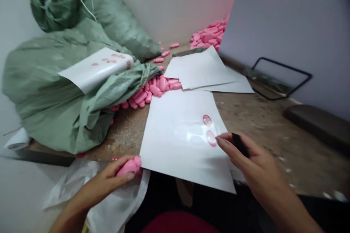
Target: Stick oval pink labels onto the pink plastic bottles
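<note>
in the head view, the right hand (254,164) curls around a small dark object (240,145), its fingertips just beside the right edge of a pink oval (211,138) on the white sheet (175,127). the oval's long axis runs roughly away from the person; the right hand is far nearer than the left hand (109,178), which grips a pink piece (129,166) beside the sheet's near left corner, tilted up rightward.

Beside my white sheet (175,127), which carries pink-and-white oval stickers (211,138), I see solid pink pieces (140,96) and, left of it, a plain muted-green sack (57,91); right of it, mottled brown tabletop (262,127).
</note>
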Motion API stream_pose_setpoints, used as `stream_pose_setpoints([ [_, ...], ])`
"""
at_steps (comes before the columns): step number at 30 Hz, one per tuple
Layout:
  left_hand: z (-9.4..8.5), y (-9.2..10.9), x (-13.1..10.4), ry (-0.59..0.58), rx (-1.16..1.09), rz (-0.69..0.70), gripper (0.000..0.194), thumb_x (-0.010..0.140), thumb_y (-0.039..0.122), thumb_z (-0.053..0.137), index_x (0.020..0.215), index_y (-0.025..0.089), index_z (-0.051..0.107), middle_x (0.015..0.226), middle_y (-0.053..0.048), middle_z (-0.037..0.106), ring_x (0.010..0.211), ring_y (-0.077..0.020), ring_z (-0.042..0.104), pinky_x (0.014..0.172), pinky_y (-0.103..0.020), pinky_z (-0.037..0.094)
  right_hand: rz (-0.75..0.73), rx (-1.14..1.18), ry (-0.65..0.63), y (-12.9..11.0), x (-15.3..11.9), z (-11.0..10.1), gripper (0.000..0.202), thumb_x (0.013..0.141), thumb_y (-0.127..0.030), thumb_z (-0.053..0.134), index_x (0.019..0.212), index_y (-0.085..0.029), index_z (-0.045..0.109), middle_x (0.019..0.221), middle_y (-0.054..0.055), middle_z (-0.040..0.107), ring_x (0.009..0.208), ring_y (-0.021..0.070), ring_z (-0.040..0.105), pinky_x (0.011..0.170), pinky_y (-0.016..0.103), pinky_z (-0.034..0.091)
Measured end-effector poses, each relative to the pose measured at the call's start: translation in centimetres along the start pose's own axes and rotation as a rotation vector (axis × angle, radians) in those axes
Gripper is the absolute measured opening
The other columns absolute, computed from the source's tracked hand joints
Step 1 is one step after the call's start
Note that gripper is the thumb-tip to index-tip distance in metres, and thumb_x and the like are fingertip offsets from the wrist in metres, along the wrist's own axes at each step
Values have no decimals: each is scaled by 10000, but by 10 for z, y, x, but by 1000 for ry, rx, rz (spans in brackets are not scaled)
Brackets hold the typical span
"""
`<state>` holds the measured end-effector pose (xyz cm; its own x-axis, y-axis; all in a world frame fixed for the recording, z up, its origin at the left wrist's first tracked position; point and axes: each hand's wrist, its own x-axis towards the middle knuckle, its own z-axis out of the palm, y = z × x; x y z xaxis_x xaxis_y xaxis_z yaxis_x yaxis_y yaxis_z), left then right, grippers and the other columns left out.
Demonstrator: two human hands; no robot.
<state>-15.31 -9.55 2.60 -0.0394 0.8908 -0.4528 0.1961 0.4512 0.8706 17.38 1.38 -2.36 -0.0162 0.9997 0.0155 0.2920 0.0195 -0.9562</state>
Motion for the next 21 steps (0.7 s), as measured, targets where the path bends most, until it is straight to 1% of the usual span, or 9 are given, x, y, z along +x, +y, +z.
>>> stream_pose_setpoints([
  [2,-27,-6,-10,100,238,-13,425,779,344,789,1198,292,740,1247,-55,734,1199,-279,640,988,-325,494,14,-52,18,4,3,-3,386,797,-650,660,853,-269,696,841,49,715,802,256,655,695,342,505],
  [4,-40,-4,-5,222,447,-8,459,765,431,764,1198,282,731,1207,-59,748,1149,-300,667,960,-374,527,30,-118,42,6,6,-6,432,787,-685,623,878,-272,709,855,50,737,816,275,678,717,364,531],
  [6,-40,8,20,365,678,122,404,827,459,663,1166,248,727,1115,-65,766,1012,-271,709,886,-380,563,37,-176,51,11,8,-9,465,772,-702,605,894,-268,719,887,56,757,847,302,699,717,383,555],
  [8,-35,26,60,473,938,361,350,892,356,561,1173,215,712,1090,-77,761,954,-239,716,867,-372,570,38,-210,56,19,10,-12,464,773,-700,600,906,-272,718,898,66,765,819,319,708,639,387,564],
  [9,-33,37,85,506,984,422,353,895,289,548,1203,202,696,1156,-88,744,1027,-237,702,929,-374,550,43,-222,59,24,10,-13,451,790,-688,592,929,-278,714,900,70,765,762,313,704,584,387,557],
  [12,-28,66,158,556,1051,489,379,918,179,493,1261,179,654,1304,-125,684,1226,-240,621,1071,-383,468,42,-228,65,38,10,-17,411,858,-637,551,1032,-291,688,919,81,757,640,284,674,545,405,554],
  [15,-22,84,209,549,1107,463,352,921,171,498,1236,135,652,1293,-183,674,1214,-287,620,1070,-410,454,12,-221,114,41,8,-20,430,912,-593,471,1108,-264,669,966,105,749,823,312,717,667,419,576],
  [18,-20,91,230,498,1138,407,254,871,132,539,1081,135,681,1194,-183,698,1063,-300,669,968,-416,500,6,-313,91,39,14,-22,424,930,-532,414,1085,-231,669,895,95,755,790,285,712,681,394,546],
  [21,-19,93,225,468,1162,379,260,853,135,528,1079,104,653,1205,-168,653,1083,-341,647,961,-467,488,-11,-402,51,38,25,-24,385,932,-455,405,1063,-221,682,964,99,773,851,289,718,729,398,526],
])
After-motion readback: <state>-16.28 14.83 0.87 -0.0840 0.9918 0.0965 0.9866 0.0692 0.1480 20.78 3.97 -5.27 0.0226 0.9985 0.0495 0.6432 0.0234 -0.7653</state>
